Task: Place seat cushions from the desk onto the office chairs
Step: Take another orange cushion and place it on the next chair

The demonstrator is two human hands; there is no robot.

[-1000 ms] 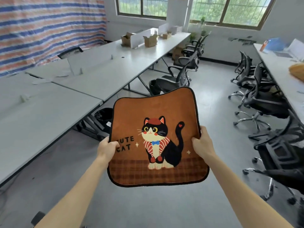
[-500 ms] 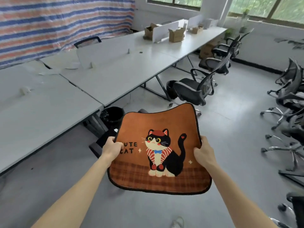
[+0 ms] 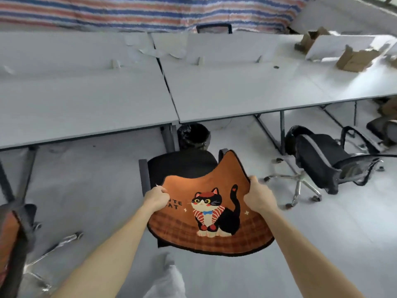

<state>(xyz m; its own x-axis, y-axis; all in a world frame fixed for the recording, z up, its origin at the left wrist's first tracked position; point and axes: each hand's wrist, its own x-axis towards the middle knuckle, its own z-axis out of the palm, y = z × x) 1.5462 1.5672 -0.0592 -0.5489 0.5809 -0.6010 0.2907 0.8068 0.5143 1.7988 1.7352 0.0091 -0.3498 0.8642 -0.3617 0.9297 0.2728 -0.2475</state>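
Note:
I hold an orange seat cushion [image 3: 214, 231] with a black-and-white cat and the words "CUTE CAT" on it. My left hand [image 3: 156, 198] grips its left edge and my right hand [image 3: 258, 197] grips its right edge. The cushion sags in the middle and its far right corner stands up. It hangs just over the seat of a black office chair [image 3: 182, 166] that faces the grey desk [image 3: 236, 91]. Most of the seat is hidden under the cushion.
A black bin [image 3: 193, 136] stands under the desk behind the chair. Another black office chair [image 3: 326, 160] is to the right. At the far left a chair [image 3: 12, 244] carries an orange cushion. Cardboard boxes [image 3: 354, 58] lie on the desk's far right.
My view has swung left and down, from the aisle to the desk. The cushion has come down over the black chair's seat, and it now bends between my hands.

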